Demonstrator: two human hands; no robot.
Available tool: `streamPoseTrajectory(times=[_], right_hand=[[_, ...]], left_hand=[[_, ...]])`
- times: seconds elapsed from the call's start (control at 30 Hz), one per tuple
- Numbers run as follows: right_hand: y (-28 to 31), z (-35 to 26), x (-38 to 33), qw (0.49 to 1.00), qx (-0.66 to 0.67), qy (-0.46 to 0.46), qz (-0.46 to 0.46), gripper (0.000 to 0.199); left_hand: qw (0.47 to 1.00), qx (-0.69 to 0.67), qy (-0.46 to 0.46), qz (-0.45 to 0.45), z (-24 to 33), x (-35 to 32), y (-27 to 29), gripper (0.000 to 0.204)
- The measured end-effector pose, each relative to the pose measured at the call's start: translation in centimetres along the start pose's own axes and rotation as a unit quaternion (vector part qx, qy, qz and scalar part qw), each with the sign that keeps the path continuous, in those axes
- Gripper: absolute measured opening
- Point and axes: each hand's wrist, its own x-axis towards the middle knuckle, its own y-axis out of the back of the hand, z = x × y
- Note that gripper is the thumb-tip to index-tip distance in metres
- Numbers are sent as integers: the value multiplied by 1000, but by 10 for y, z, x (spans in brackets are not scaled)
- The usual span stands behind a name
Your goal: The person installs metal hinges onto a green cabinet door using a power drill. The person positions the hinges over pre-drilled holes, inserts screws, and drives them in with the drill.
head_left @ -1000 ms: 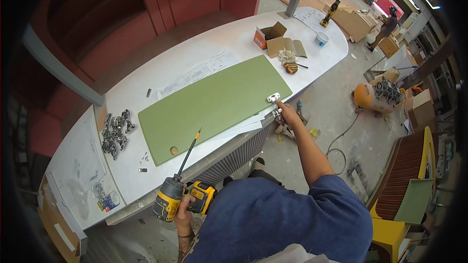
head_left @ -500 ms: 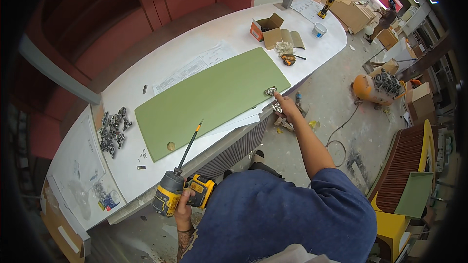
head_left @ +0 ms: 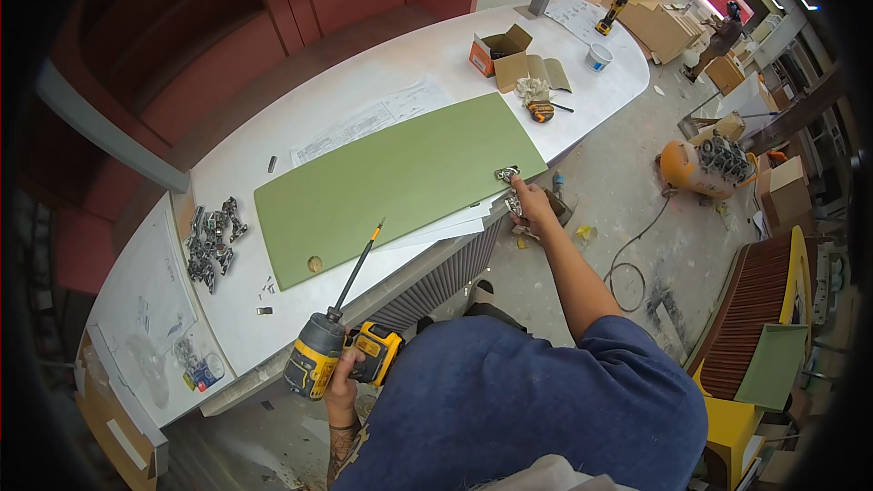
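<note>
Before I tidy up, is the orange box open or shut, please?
Open: the orange box has a flap spread outward, exposing its dark interior.

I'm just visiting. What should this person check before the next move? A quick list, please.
1. Drill gripped in the left hand: ok.
2. Green panel lying on the table: ok.
3. Hinge in the right hand, by the panel's edge: ok.
4. Drill bit at the hinge: not ok, its tip is well to the left.
5. Hinge properly seated: cannot tell, the hand partly hides it.
</note>
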Motion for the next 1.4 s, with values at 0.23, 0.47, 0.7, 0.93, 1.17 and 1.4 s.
streamPoseTrajectory(times=[0.23, 0.47, 0.7, 0.93, 1.17, 1.4], right_hand=[[-3, 9, 13, 999, -30, 0, -39, 56], [36, 49, 71, 989, 50, 15, -137, 43], [27, 53, 80, 987, 69, 46, -137, 48], [41, 61, 119, 985, 36, 70, -157, 32], [32, 50, 92, 992, 9, 97, -81, 49], [31, 53, 80, 991, -49, 109, -54, 55]], left_hand=[[1000, 16, -2, 26, 4, 0, 0, 49], [996, 10, 16, 83, 4, -10, -1, 51], [928, 146, -181, 291, 21, -7, 56, 35], [832, 311, -295, 351, -46, 41, 183, 35], [867, 127, -270, 399, -37, 92, 196, 32], [860, 117, -275, 414, -22, 95, 182, 31]])
